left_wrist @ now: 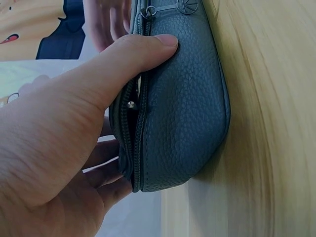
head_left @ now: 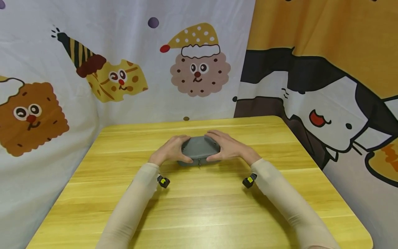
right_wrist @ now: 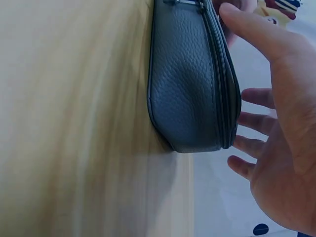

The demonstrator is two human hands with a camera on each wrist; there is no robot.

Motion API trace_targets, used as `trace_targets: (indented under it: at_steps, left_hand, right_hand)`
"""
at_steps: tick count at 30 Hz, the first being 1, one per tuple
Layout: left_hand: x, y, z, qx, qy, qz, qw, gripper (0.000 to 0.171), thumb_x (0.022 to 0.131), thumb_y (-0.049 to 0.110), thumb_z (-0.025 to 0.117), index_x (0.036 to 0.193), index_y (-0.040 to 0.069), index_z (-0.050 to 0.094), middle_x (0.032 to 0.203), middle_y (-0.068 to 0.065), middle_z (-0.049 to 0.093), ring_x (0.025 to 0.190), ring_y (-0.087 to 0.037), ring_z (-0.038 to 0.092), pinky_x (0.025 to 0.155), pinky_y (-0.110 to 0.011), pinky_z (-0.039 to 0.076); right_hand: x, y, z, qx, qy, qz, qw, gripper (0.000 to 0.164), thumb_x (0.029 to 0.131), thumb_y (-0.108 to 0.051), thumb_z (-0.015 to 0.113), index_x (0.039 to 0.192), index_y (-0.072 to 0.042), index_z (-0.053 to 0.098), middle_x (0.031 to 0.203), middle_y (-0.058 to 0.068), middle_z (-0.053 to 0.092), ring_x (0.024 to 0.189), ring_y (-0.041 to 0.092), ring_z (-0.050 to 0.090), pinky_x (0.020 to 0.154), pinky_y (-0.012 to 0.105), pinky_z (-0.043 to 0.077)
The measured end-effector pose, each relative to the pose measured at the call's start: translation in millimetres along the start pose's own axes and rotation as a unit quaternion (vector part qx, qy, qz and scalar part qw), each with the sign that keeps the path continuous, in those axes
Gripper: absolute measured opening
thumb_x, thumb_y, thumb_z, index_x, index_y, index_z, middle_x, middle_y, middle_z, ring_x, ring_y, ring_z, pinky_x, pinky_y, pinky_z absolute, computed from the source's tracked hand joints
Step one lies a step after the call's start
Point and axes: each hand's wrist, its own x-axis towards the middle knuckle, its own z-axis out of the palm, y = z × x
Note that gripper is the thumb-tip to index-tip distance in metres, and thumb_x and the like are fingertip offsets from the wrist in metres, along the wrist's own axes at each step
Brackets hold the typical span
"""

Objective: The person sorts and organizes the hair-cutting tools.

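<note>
A dark grey leather-textured zip pouch [head_left: 200, 147] lies on the table between both hands. At its left end my left hand [head_left: 171, 148] grips it. In the left wrist view the thumb [left_wrist: 158, 49] presses the front side below the zip, and the other fingers go behind the top. The zip [left_wrist: 131, 128] gapes there, and a metal puller [left_wrist: 173, 7] hangs near the middle of the front. Around the right end stands my right hand [head_left: 228, 147], fingers spread. In the right wrist view its fingertips [right_wrist: 247, 118] meet the top edge, with a gap at the palm.
The pouch rests on a yellow wood-grain table [head_left: 202, 207]. Behind and at the sides hang printed cloths, one white with cartoon biscuits [head_left: 200, 74] and one orange with a cartoon cat [head_left: 329, 110]. A small black camera [head_left: 163, 181] is strapped at each wrist.
</note>
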Motion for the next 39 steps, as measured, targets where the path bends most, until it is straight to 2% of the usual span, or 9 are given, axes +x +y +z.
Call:
trace_targets:
  at_steps: [4, 8, 18, 23, 27, 29, 31, 35, 39]
  left_hand:
    - [-1.5, 3.3, 0.9, 0.013, 0.001, -0.009, 0.9999, 0.111, 0.085, 0.05, 0.099, 0.17, 0.001, 0.048, 0.167, -0.019, 0.059, 0.14, -0.037, 0.065, 0.119, -0.055, 0.057]
    - [-2.5, 5.1, 0.5, 0.019, 0.001, -0.015, 0.9997, 0.112, 0.085, 0.049, 0.1, 0.171, 0.002, 0.047, 0.17, -0.018, 0.056, 0.143, -0.038, 0.064, 0.12, -0.055, 0.057]
    - [-3.7, 3.4, 2.6, 0.0, 0.003, -0.01, 0.9999, 0.115, 0.086, 0.05, 0.099, 0.173, 0.002, 0.042, 0.175, -0.02, 0.05, 0.152, -0.041, 0.059, 0.125, -0.058, 0.053]
    - [-12.2, 4.2, 6.5, 0.02, 0.014, 0.0, 0.9997, 0.12, 0.088, 0.058, 0.095, 0.177, 0.005, 0.035, 0.183, -0.022, 0.038, 0.167, -0.046, 0.042, 0.134, -0.063, 0.043]
    - [-21.0, 11.0, 10.2, 0.031, 0.058, 0.021, 0.9976, 0.122, 0.09, 0.06, 0.093, 0.181, 0.012, 0.029, 0.186, -0.018, 0.031, 0.173, -0.045, 0.031, 0.139, -0.067, 0.034]
    - [-23.8, 16.6, 13.0, 0.031, 0.1, 0.044, 0.9935, 0.118, 0.092, 0.057, 0.093, 0.18, 0.013, 0.029, 0.185, -0.018, 0.035, 0.171, -0.044, 0.035, 0.138, -0.067, 0.036]
    - [-26.3, 24.0, 15.9, 0.03, 0.15, 0.072, 0.9856, 0.11, 0.094, 0.051, 0.093, 0.178, 0.01, 0.034, 0.179, -0.02, 0.044, 0.166, -0.044, 0.044, 0.135, -0.066, 0.041]
    - [-28.4, 40.2, 23.3, 0.033, 0.244, 0.132, 0.9601, 0.081, 0.098, 0.033, 0.092, 0.162, 0.001, 0.054, 0.155, -0.023, 0.066, 0.144, -0.041, 0.064, 0.121, -0.059, 0.057]
    - [-32.9, 54.2, 31.4, 0.047, 0.299, 0.165, 0.9386, 0.057, 0.097, 0.022, 0.091, 0.142, -0.003, 0.066, 0.13, -0.021, 0.075, 0.121, -0.036, 0.073, 0.104, -0.05, 0.066]
  right_hand:
    - [5.6, 4.7, -2.1, -0.001, -0.023, 0.017, 1.0, 0.121, 0.089, -0.074, 0.085, 0.181, -0.02, 0.028, 0.188, 0.016, 0.025, 0.173, 0.044, 0.03, 0.137, 0.074, 0.031]
    - [8.2, 6.8, -3.1, 0.001, -0.037, 0.019, 0.999, 0.125, 0.087, -0.073, 0.087, 0.181, -0.015, 0.028, 0.187, 0.018, 0.027, 0.171, 0.045, 0.034, 0.135, 0.072, 0.035]
    - [11.3, 11.6, -1.8, 0.002, -0.023, 0.014, 1.0, 0.119, 0.088, -0.067, 0.09, 0.177, -0.008, 0.037, 0.183, 0.016, 0.039, 0.163, 0.041, 0.047, 0.13, 0.063, 0.046]
    - [12.2, 13.6, 0.9, 0.01, -0.014, 0.008, 1.0, 0.117, 0.087, -0.065, 0.092, 0.175, -0.008, 0.04, 0.181, 0.016, 0.042, 0.16, 0.04, 0.051, 0.128, 0.061, 0.049]
    - [11.8, 13.5, 2.2, 0.013, -0.012, 0.008, 1.0, 0.118, 0.087, -0.066, 0.091, 0.175, -0.008, 0.04, 0.18, 0.016, 0.043, 0.16, 0.04, 0.051, 0.127, 0.061, 0.05]
    - [11.4, 13.4, 2.2, 0.015, -0.01, 0.008, 1.0, 0.118, 0.087, -0.066, 0.092, 0.175, -0.008, 0.04, 0.18, 0.016, 0.043, 0.161, 0.041, 0.05, 0.128, 0.061, 0.049]
    - [11.0, 13.3, 1.9, 0.015, -0.01, 0.007, 1.0, 0.118, 0.087, -0.065, 0.092, 0.175, -0.008, 0.04, 0.18, 0.016, 0.043, 0.163, 0.041, 0.049, 0.13, 0.062, 0.048]
    - [10.8, 14.7, 2.0, 0.013, -0.012, 0.005, 1.0, 0.118, 0.087, -0.066, 0.092, 0.176, -0.007, 0.039, 0.18, 0.016, 0.043, 0.164, 0.041, 0.047, 0.132, 0.062, 0.046]
    - [10.7, 16.0, 2.6, 0.015, -0.014, 0.009, 1.0, 0.119, 0.088, -0.067, 0.091, 0.176, -0.009, 0.038, 0.181, 0.016, 0.041, 0.165, 0.041, 0.046, 0.131, 0.063, 0.046]
